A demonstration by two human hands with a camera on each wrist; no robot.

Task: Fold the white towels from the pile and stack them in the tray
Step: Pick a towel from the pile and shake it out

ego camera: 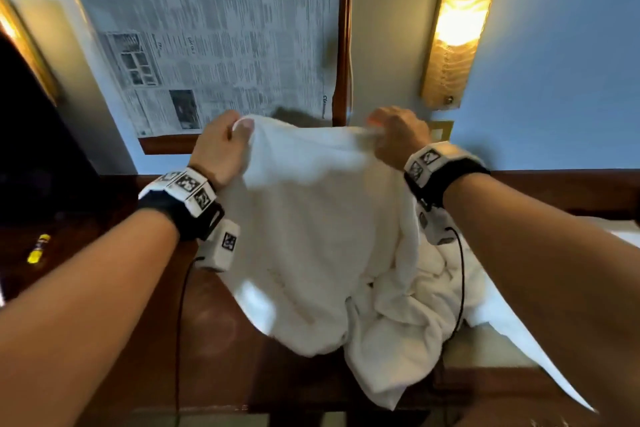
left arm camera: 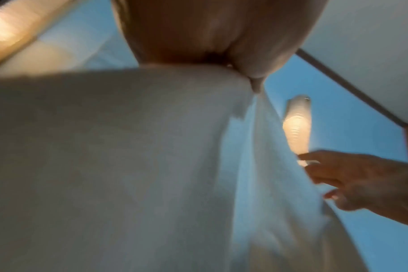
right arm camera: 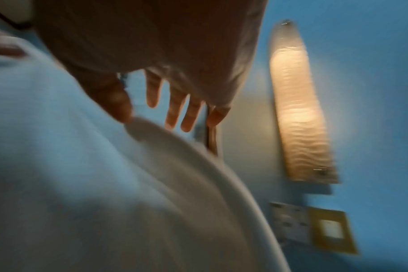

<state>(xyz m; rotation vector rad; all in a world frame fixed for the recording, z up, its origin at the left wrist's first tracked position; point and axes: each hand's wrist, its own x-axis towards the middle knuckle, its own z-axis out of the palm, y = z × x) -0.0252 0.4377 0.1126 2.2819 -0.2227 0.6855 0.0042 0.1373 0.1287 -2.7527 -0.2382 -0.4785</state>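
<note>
Both hands hold one white towel (ego camera: 311, 236) up in front of the wall, its top edge stretched between them and the rest hanging down over the dark wooden worktop (ego camera: 214, 340). The left hand (ego camera: 218, 152) grips the towel's upper left corner, the thumb pressed over the cloth and the other fingers curled behind it. The right hand (ego camera: 398, 135) pinches the upper right part of the edge between thumb and forefinger; in the right wrist view its remaining fingers (right arm camera: 172, 110) are spread out straight, clear of the cloth. The lower end of the held towel drapes onto a crumpled pile of white towels (ego camera: 398, 340) lying on the worktop below the right forearm, and the two touch there. Behind the hands a sheet of newspaper (ego camera: 207, 28) covers a wood-framed panel on the wall. A lit wall lamp (ego camera: 460, 21) hangs to the right of it. A small yellow object (ego camera: 38, 248), blurred, lies on the dark surface at the far left.
</note>
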